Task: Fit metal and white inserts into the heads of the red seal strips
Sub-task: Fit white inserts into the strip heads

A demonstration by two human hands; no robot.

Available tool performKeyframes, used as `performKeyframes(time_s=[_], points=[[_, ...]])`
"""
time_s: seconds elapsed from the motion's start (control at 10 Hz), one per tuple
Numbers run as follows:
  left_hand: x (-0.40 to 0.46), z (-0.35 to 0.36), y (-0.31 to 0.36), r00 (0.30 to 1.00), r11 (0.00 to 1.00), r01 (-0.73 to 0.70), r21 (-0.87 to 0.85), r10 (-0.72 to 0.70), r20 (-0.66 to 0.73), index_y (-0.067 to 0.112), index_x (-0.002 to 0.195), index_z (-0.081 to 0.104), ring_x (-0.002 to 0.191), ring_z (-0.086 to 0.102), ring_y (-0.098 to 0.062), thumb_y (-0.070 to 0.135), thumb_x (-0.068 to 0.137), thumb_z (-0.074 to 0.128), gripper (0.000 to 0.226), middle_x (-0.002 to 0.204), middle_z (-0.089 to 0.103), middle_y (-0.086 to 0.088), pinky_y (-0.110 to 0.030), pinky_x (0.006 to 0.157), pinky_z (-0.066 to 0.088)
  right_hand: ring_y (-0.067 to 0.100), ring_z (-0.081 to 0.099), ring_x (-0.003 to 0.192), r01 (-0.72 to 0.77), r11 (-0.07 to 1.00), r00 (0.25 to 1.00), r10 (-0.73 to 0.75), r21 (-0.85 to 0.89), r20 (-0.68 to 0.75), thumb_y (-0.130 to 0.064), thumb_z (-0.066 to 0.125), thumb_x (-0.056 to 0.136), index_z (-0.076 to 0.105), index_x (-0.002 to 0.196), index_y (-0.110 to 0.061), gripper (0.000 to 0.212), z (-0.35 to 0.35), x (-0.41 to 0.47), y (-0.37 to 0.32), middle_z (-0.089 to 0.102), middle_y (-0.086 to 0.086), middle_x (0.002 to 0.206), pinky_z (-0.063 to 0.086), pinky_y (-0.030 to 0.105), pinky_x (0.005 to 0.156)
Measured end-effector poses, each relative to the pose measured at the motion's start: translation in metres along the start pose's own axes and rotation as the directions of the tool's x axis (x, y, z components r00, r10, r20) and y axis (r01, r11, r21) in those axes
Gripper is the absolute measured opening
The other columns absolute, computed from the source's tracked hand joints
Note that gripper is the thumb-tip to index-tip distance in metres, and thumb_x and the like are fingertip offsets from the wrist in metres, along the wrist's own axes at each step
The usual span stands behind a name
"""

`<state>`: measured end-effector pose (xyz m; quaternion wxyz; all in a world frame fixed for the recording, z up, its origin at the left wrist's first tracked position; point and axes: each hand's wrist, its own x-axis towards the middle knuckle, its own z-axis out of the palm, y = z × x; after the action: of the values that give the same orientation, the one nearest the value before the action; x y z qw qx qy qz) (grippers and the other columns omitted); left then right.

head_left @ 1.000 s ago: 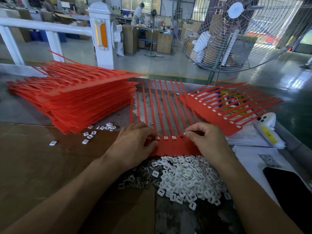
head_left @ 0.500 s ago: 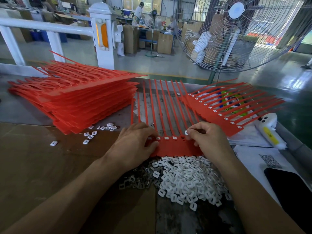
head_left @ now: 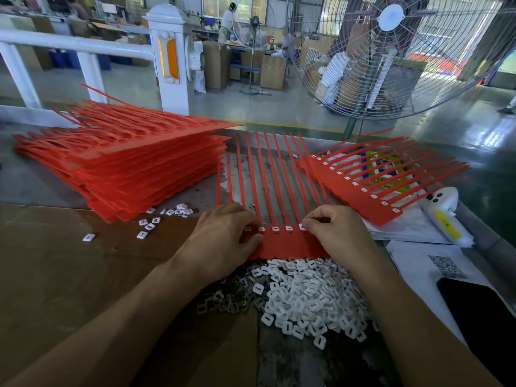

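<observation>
Since a second ago my right hand (head_left: 339, 234) has curled tighter and crept a little left along the strip heads, fingertips now bunched over the rightmost visible white insert (head_left: 302, 226); my left hand (head_left: 226, 237) has hardly moved. The right fingers are bent and seem to pinch or press that insert, though whether I hold it or only push on it I cannot tell. The left hand lies over the left end of the strip sheet (head_left: 282, 244), thumb pressing on the red band, fingers loosely bent and gripping nothing.

To do this step well, I judge I should keep the left hand pinning the sheet so it cannot slide, seat the insert square over its head and press straight down until it sits level with its neighbours, not tilted.

That sheet lies flat on the bench right before me, between my hands: one red band of joined heads, thin tails fanning away from me. Four white inserts with dark slots show in a row between my hands. Just near of it lies the heap of white inserts (head_left: 310, 297), with the darker metal inserts (head_left: 223, 300) at its left edge. A tall stack of red sheets (head_left: 125, 166) sits to the left, a few loose inserts beside it, and a fitted sheet (head_left: 360, 188) lies to the right.
</observation>
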<state>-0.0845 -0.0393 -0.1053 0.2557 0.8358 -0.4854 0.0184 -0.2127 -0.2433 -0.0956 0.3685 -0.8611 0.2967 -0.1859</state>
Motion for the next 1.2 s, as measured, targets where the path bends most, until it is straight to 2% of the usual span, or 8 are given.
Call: performKeyframes(time_s=[0.4, 0.5, 0.6, 0.7, 0.8, 0.9, 1.0, 1.2], points=[[0.0, -0.002, 0.001, 1.0, 1.0, 0.006, 0.004, -0.006, 0.004, 0.037, 0.127, 0.062, 0.124, 0.043, -0.007, 0.049, 0.098, 0.056, 0.033, 0.128, 0.053, 0.018, -0.039, 0.111, 0.032, -0.012, 0.059, 0.076, 0.037, 0.993, 0.997, -0.044, -0.112, -0.056, -0.028, 0.076, 0.091, 0.074, 0.084, -0.033, 0.009, 0.006, -0.002, -0.004, 0.066, -0.024, 0.083, 0.037, 0.01, 0.06], [-0.001, -0.002, 0.002, 1.0, 1.0, 0.004, 0.001, -0.004, 0.001, 0.037, 0.127, 0.062, 0.124, 0.043, -0.006, 0.049, 0.098, 0.056, 0.032, 0.127, 0.053, 0.018, -0.038, 0.111, 0.032, -0.004, 0.064, 0.082, 0.074, 0.989, 0.996, -0.079, -0.125, -0.035, -0.02, 0.071, 0.094, 0.078, 0.09, -0.028, 0.011, 0.003, -0.006, -0.007, 0.07, -0.02, 0.088, 0.046, 0.013, 0.065], [-0.001, -0.003, 0.003, 1.0, 1.0, 0.0, -0.003, 0.0, -0.004, 0.037, 0.126, 0.063, 0.123, 0.044, -0.006, 0.048, 0.098, 0.056, 0.031, 0.126, 0.054, 0.018, -0.037, 0.11, 0.032, 0.004, 0.066, 0.092, 0.134, 0.963, 0.99, -0.138, -0.235, 0.0, -0.014, 0.066, 0.095, 0.08, 0.103, -0.022, 0.018, -0.001, -0.012, -0.011, 0.073, -0.01, 0.103, 0.052, 0.019, 0.079], [-0.001, -0.003, 0.003, 1.0, 1.0, -0.001, 0.002, 0.001, -0.007, 0.037, 0.127, 0.063, 0.124, 0.044, -0.006, 0.048, 0.098, 0.056, 0.032, 0.127, 0.054, 0.017, -0.035, 0.111, 0.031, 0.016, 0.064, 0.104, 0.206, 0.897, 0.978, -0.202, -0.392, 0.053, -0.014, 0.062, 0.095, 0.079, 0.114, -0.019, 0.026, -0.003, -0.016, -0.016, 0.069, 0.002, 0.113, 0.05, 0.031, 0.092], [-0.001, -0.003, 0.003, 1.0, 1.0, -0.002, 0.006, 0.002, -0.007, 0.036, 0.127, 0.063, 0.124, 0.044, -0.006, 0.048, 0.098, 0.056, 0.032, 0.127, 0.054, 0.017, -0.035, 0.113, 0.03, 0.019, 0.063, 0.104, 0.23, 0.845, 0.973, -0.208, -0.482, 0.099, -0.016, 0.056, 0.097, 0.077, 0.119, -0.021, 0.031, -0.003, -0.019, -0.021, 0.064, 0.002, 0.114, 0.051, 0.032, 0.086], [-0.001, -0.004, 0.003, 1.0, 1.0, 0.002, 0.007, -0.002, -0.003, 0.036, 0.127, 0.062, 0.124, 0.045, -0.007, 0.048, 0.098, 0.056, 0.032, 0.127, 0.054, 0.016, -0.037, 0.113, 0.03, 0.02, 0.063, 0.094, 0.241, 0.804, 0.97, -0.206, -0.543, 0.126, -0.017, 0.053, 0.096, 0.079, 0.112, -0.021, 0.031, -0.003, -0.021, -0.024, 0.059, -0.001, 0.102, 0.052, 0.033, 0.076], [-0.001, -0.004, 0.003, 1.0, 1.0, -0.003, 0.009, 0.003, -0.005, 0.037, 0.126, 0.063, 0.124, 0.045, -0.007, 0.049, 0.098, 0.057, 0.032, 0.127, 0.055, 0.017, -0.036, 0.113, 0.031, 0.019, 0.061, 0.089, 0.249, 0.773, 0.968, -0.2, -0.584, 0.149, -0.019, 0.051, 0.096, 0.078, 0.108, -0.02, 0.03, -0.004, -0.022, -0.025, 0.052, -0.003, 0.095, 0.052, 0.035, 0.072], [-0.002, -0.003, 0.003, 1.0, 1.0, 0.004, 0.006, -0.004, 0.002, 0.036, 0.127, 0.063, 0.123, 0.045, -0.006, 0.049, 0.098, 0.056, 0.032, 0.126, 0.054, 0.017, -0.038, 0.112, 0.034, 0.02, 0.06, 0.087, 0.262, 0.701, 0.964, -0.215, -0.663, 0.154, -0.019, 0.048, 0.096, 0.073, 0.103, -0.02, 0.026, -0.001, -0.022, -0.03, 0.05, -0.003, 0.095, 0.038, 0.03, 0.058]])
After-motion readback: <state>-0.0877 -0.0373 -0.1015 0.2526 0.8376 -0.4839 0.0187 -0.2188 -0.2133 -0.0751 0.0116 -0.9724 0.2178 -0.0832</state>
